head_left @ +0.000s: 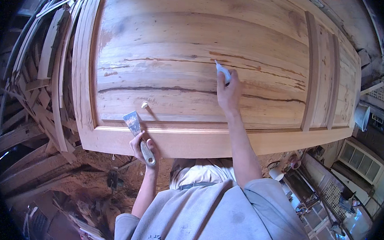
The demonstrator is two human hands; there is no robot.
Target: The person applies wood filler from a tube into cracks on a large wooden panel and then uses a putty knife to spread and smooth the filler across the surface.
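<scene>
A large wooden panel door lies flat in front of me, its broad panel marked with long dark cracks and brown filled streaks. My right hand is wrapped round a small white squeeze bottle, its narrow nozzle tip at the brown streaks near the panel's middle. At the door's near edge my left hand grips a putty knife with a worn handle, the stained blade pointing away from me. Just beyond that blade, a small pale cap-like piece sits on the panel.
Stacked boards and offcuts crowd the left side. Sawdust covers the floor below the door. To the right stand a white bucket-like container, a white cup and a white paned frame.
</scene>
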